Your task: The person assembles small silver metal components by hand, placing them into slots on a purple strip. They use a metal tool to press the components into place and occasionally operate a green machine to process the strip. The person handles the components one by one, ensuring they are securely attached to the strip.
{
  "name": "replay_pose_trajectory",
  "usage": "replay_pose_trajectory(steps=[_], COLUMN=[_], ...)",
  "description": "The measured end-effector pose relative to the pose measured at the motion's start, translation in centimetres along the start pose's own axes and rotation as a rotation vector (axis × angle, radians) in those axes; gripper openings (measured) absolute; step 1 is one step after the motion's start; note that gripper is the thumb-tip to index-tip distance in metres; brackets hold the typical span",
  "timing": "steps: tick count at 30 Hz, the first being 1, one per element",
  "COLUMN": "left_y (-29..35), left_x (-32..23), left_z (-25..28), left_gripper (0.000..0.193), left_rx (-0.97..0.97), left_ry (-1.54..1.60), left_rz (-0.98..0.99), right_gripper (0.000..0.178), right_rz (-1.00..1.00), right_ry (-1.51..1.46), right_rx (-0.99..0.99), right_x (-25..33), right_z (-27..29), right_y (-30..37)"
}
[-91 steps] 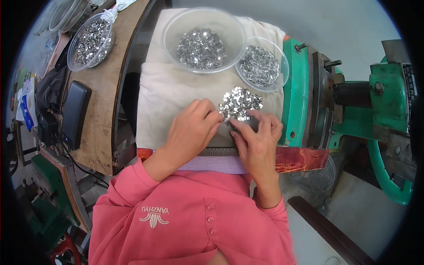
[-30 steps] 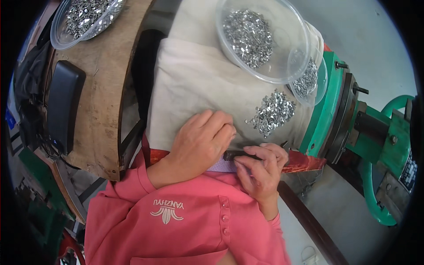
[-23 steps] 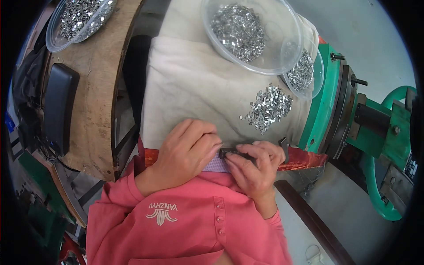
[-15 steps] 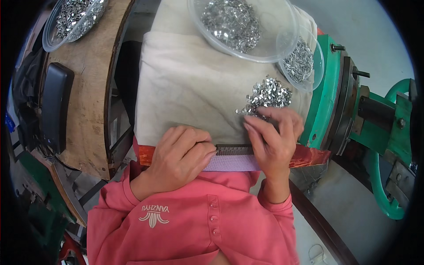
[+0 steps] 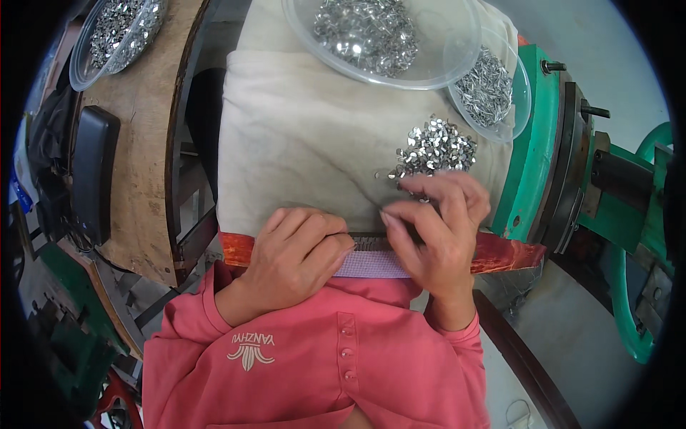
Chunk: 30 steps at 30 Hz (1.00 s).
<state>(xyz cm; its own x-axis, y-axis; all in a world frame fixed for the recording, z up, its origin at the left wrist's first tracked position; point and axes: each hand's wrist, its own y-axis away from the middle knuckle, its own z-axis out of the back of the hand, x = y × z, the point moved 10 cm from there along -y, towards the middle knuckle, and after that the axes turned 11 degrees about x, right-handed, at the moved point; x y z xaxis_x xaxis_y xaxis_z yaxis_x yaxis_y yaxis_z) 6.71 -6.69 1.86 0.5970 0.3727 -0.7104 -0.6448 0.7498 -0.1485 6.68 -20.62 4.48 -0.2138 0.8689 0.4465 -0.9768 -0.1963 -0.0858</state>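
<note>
My left hand [image 5: 296, 250] is closed, its fingers curled down at the left end of a dark notched strip [image 5: 371, 244]; what lies under its fingertips is hidden. Below that strip runs a purple checked band [image 5: 371, 265], covered on the left by the same hand. My right hand [image 5: 443, 232] hovers over the strip's right end, thumb and forefinger tips nearly together; anything between them is too small to make out. Its middle finger reaches to the lower edge of a loose pile of small shiny metal pieces [image 5: 437, 149] on the pale cloth [image 5: 300, 136].
A large clear bowl [image 5: 446, 43] of metal pieces stands on the cloth, beside a smaller clear dish [image 5: 523, 107] of slim metal bits. Green machinery [image 5: 529, 150] borders the right. At left, a wooden table [image 5: 146, 143] bears a black case [image 5: 96, 175] and another clear tub [image 5: 80, 61].
My right hand's thumb and forefinger have shifted slightly left and down, away from the pile. The left hand stays at the strip. The whole view has shifted a little.
</note>
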Motion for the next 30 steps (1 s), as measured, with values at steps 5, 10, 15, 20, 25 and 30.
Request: replay_pose_trajectory(steps=[5,10,15,20,25,30], left_y=[0.1,0.0,-0.1,-0.1,-0.4,-0.4], left_x=[-0.2,-0.3,-0.3,-0.1,-0.3,-0.1], left_z=[-0.1,-0.2,-0.4,-0.4,-0.4,-0.4], left_gripper=[0.023,0.025,0.026,0.028,0.031,0.024], left_rx=[0.011,0.01,0.026,0.038,0.044,0.057], left_ry=[-0.007,-0.014,-0.019,-0.044,-0.031,-0.042], left_rz=[-0.018,-0.018,0.001,0.004,0.013,0.021], right_gripper=[0.02,0.024,0.028,0.018,0.019,0.022], right_rz=[0.008,0.015,0.023,0.076,0.038,0.02], right_ry=[-0.087,-0.107,-0.007,0.064,-0.005,-0.053], right_rx=[0.019,0.008,-0.115,-0.078,-0.077,-0.118], right_x=[1.1,0.6,-0.9,-0.6,-1.0,-0.3], right_z=[-0.4,-0.5,0.2,-1.1,-0.3,1.3], right_y=[2.6,2.4,0.2,-1.9,-1.6,1.7])
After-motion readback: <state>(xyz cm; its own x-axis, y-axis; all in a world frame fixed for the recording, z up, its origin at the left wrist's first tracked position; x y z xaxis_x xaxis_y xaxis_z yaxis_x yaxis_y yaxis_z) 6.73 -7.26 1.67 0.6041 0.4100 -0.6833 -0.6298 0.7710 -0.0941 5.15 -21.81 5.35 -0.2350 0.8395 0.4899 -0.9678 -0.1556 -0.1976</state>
